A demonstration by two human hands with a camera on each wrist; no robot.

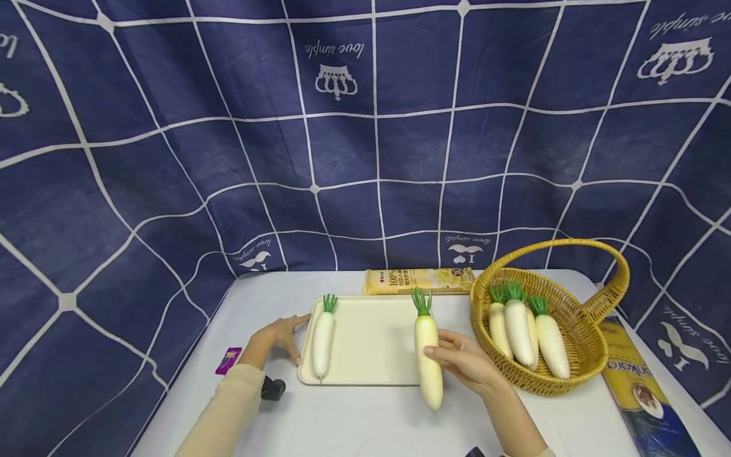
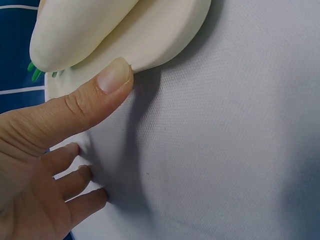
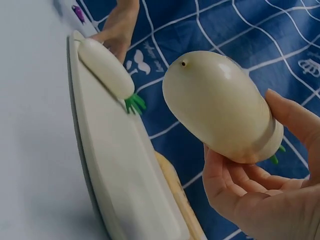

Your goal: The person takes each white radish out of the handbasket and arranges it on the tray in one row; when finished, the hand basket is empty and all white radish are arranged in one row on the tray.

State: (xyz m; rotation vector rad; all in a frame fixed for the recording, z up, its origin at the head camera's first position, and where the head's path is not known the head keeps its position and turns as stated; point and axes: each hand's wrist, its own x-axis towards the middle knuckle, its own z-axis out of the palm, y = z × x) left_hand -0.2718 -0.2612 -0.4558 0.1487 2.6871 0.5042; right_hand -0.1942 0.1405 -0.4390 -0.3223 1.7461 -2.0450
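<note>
My right hand [image 1: 464,362] holds a white radish [image 1: 428,362] with green leaf stubs over the right end of a cream tray [image 1: 371,343]. In the right wrist view, thumb and fingers wrap the sides of this radish [image 3: 220,105], its blunt tip towards the camera. A second white radish [image 1: 323,346] lies lengthwise at the tray's left end, leaves away from me. Beside that end is my left hand [image 1: 280,336], fingers spread. The left wrist view shows its thumb [image 2: 112,80] at the tray's rim and the other fingertips down by the tablecloth.
A wicker basket [image 1: 594,330] with a tall handle stands at right, several radishes inside. Behind the tray lies a yellow noodle packet [image 1: 419,280]. A yellow and blue packet [image 1: 645,393] sits right of the basket, a small purple packet [image 1: 228,360] at far left. Blue checked cloth [image 1: 342,146] hangs behind.
</note>
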